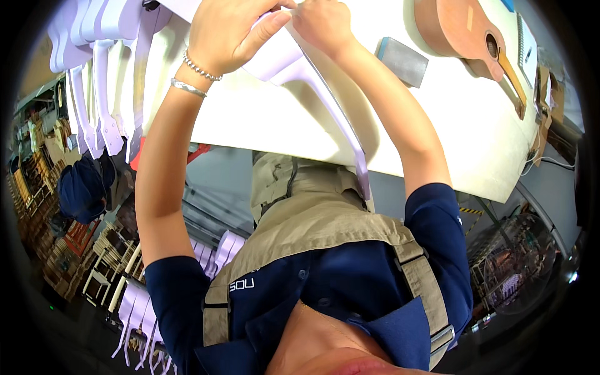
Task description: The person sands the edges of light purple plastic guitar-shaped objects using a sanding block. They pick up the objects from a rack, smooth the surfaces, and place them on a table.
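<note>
A lilac ukulele (325,97) stands on its side on the white-covered table, its neck slanting toward me and the headstock past the near edge. My left hand (228,31) is over its body, thumb stretched along it and fingers curled across the top; the picture's upper rim cuts off part of the grip. On the other side of the body, my right hand (322,26) is closed, knuckles up, close to the left fingertips. Whatever its fingers pinch is hidden. A grey rectangular block (403,61) lies to the right of my right forearm.
Several lilac ukuleles (103,56) hang or stand at the table's left. A wooden ukulele (459,34) and a spiral notebook (526,50) lie at the right on the table (456,137). More lilac instruments (140,312) are racked low left; a fan (515,262) stands low right.
</note>
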Action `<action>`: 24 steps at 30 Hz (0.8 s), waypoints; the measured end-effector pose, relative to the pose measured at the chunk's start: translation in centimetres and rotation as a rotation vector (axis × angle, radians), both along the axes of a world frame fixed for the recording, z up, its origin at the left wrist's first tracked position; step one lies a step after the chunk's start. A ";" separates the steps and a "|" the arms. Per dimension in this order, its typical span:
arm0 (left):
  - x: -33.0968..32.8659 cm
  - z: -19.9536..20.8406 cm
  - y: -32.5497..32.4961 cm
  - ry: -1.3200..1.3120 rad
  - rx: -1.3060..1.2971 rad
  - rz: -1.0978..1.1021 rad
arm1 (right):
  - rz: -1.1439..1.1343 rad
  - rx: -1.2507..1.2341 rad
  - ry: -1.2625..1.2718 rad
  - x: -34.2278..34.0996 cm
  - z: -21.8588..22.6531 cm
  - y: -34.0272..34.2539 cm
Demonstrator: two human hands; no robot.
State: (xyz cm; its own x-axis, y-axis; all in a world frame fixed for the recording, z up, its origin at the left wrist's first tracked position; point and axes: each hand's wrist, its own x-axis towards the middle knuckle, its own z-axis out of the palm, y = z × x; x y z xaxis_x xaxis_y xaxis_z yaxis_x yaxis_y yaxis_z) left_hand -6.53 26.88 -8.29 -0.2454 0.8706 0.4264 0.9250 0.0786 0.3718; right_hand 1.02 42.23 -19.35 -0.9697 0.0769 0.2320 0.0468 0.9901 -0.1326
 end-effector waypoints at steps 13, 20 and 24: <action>0.0 -0.8 -0.5 0.007 0.038 -0.010 | 0.050 -1.430 -0.205 5.8 3.7 4.5; -0.6 -1.6 -0.6 0.028 0.120 -0.043 | 0.495 -1.074 -0.133 5.7 5.6 2.8; -0.8 -1.7 -0.6 0.026 0.109 -0.044 | 0.550 -1.026 -0.097 4.9 5.5 2.6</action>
State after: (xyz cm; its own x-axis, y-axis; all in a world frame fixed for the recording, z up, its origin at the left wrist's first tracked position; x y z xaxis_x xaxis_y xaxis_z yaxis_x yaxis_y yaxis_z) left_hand -7.30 26.30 -9.95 -0.1954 0.8288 0.5243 0.9360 -0.0021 0.3521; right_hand 5.94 44.78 -13.88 -0.9409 -0.2505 0.2279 -0.3010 0.3101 -0.9018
